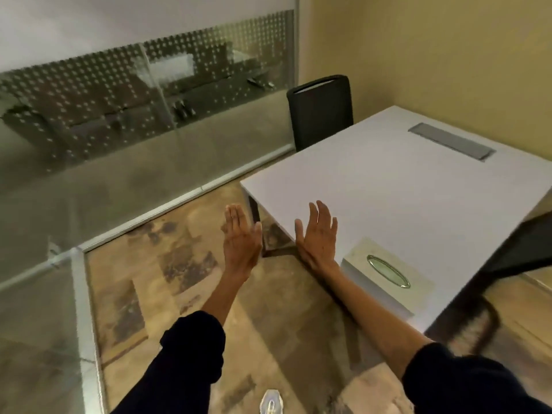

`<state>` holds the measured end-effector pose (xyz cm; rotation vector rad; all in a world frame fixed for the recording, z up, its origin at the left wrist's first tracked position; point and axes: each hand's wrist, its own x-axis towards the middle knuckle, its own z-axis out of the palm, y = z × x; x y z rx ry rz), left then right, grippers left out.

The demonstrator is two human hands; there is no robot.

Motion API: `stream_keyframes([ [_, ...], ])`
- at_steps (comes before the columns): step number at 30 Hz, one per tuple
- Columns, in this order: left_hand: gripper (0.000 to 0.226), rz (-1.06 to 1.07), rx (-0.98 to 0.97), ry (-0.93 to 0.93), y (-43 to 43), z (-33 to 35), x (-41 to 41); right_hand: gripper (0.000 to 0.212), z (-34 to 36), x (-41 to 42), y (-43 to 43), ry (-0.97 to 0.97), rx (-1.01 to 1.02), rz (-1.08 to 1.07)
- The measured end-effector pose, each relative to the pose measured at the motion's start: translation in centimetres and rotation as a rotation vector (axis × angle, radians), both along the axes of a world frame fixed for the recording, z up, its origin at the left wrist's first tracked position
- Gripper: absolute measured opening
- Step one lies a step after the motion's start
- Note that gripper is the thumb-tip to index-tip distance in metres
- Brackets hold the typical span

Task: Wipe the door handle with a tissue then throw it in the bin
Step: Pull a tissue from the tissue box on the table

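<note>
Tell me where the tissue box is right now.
The pale rectangular tissue box with an oval opening sits at the near edge of the white table, lower right in the head view, just right of the right hand.

Both hands held flat, fingers spread, nothing in either. Left hand [240,239] over open mottled brown floor [191,294]; free room below and to its left as far as the frosted glass partition with dotted film [125,121], which walls off that whole side. Right hand [318,240] at the near corner of the white rectangular table [388,186]; clear gap between the two hands. Tabletop mostly bare: pale rectangular tissue box with oval slot [385,279] sits just right of the right forearm at the near edge; grey cable hatch [451,140] flush at the far side. Black chair back [321,110] blocks the far end; yellow wall [448,55] behind.
</note>
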<state>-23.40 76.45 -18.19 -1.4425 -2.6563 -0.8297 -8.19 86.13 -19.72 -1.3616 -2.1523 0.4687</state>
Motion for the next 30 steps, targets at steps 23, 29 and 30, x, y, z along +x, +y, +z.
stream_keyframes([
  [23, 0.028, -0.898, -0.159, 0.065, 16.7, -6.3, 16.0, 0.04, -5.8, 19.8, 3.1, -0.051, -0.164, -0.72],
  [29, 0.028, -0.991, -0.255, 0.06, 17.9, -8.0, 18.4, 0.034, -7.5, 21.2, 3.6, -0.109, -0.23, -0.667],
  [30, 0.028, -1.003, -0.272, 0.058, 18.0, -8.3, 18.7, 0.033, -7.8, 21.3, 3.6, -0.116, -0.243, -0.664],
])
